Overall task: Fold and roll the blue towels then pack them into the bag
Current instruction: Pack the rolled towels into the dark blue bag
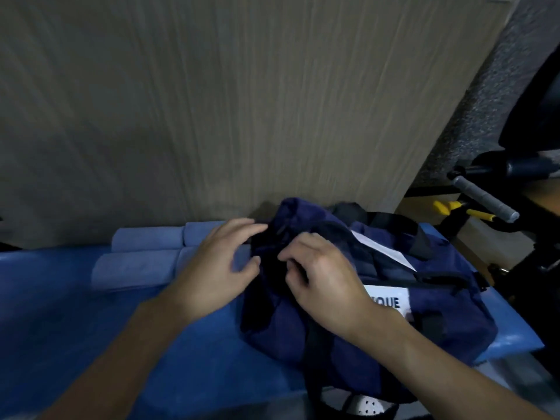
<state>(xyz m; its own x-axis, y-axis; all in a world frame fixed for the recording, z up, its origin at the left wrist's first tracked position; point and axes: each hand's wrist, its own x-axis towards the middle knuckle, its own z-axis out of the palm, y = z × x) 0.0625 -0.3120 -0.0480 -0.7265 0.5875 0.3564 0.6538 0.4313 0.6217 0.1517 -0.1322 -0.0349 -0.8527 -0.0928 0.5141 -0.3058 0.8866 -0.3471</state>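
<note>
Four rolled towels [142,237] lie in two rows on the desk [60,313], long axes left to right, just beside one bag [424,313]. Left hand [212,268] fingers are spread; right hand [321,283] fingers pinch the bag.

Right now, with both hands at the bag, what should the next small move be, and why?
Probably pull the bag open: the right hand pinches its dark edge, the left hand hovers open beside it, and the rolled towels lie outside, to its left.

cam: head-worn | facing: forward, down | range: close over the bag [454,304]
</note>
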